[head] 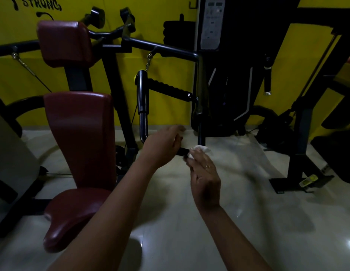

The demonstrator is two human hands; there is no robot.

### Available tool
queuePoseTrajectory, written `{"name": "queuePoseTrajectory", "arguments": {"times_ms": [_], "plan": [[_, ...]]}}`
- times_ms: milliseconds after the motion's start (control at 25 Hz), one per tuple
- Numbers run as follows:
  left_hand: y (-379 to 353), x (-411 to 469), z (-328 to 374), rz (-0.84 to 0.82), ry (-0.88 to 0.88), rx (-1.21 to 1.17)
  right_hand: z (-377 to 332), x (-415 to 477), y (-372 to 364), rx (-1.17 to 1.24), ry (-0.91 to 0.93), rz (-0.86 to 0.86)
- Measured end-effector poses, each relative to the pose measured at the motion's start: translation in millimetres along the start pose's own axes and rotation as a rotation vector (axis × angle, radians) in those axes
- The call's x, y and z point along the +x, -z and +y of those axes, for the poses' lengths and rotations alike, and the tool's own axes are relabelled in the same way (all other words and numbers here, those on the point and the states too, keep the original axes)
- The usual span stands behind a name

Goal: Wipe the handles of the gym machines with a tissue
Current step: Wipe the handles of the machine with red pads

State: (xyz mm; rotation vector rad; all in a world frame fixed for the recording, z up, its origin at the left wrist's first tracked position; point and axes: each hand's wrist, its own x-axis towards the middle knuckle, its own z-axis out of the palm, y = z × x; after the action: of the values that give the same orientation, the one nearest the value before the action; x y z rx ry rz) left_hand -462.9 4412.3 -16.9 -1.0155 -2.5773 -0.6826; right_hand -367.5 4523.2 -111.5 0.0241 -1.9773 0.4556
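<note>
Both arms out in front, forearms bare. Left arm runs diagonally from near left to far centre. Left grip (164,146) is back-of-hand up, fingers curled down and away from me. It's blurred, so can't tell if they close on anything. Right arm comes in from near right. Right grip (204,173) sits just right of and nearer than the left one, back toward me, fingertips (191,155) pinching a tissue (200,149). Ring (207,166) on one right finger.
</note>
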Motion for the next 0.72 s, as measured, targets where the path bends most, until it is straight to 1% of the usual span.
{"name": "queuePoseTrajectory", "arguments": {"times_ms": [40, 80, 120, 200, 240, 280, 360, 440, 480, 560, 640, 720], "plan": [[3, 0, -2, 0.023, -0.011, -0.095, 2, 11, 2, 0.030, -0.012, -0.020], [5, -1, -5, 0.079, -0.017, -0.152, 4, 21, 2, 0.065, -0.014, -0.047], [6, -3, -8, 0.173, -0.018, -0.140, 5, 30, 3, 0.105, -0.011, -0.077], [9, -8, -15, 0.390, 0.026, 0.043, 6, 32, 6, 0.150, 0.005, -0.149], [10, -12, -18, 0.463, 0.098, 0.119, 8, 28, 10, 0.139, 0.028, -0.162], [11, -15, -21, 0.488, 0.201, 0.119, 10, 20, 14, 0.130, 0.051, -0.153], [13, -20, -20, 0.460, 0.395, -0.075, 14, 6, 21, 0.158, 0.027, -0.095], [13, -23, -20, 0.440, 0.478, -0.247, 14, 8, 20, 0.182, -0.055, -0.055], [12, -24, -18, 0.440, 0.493, -0.304, 11, 13, 16, 0.175, -0.060, -0.057], [13, -25, -14, 0.438, 0.517, -0.353, 0, 23, 7, 0.139, 0.033, -0.112], [17, -25, -12, 0.435, 0.538, -0.312, -4, 33, -2, 0.119, 0.154, -0.195], [24, -26, -16, 0.421, 0.540, -0.278, 0, 35, -6, 0.074, 0.226, -0.218]]}}
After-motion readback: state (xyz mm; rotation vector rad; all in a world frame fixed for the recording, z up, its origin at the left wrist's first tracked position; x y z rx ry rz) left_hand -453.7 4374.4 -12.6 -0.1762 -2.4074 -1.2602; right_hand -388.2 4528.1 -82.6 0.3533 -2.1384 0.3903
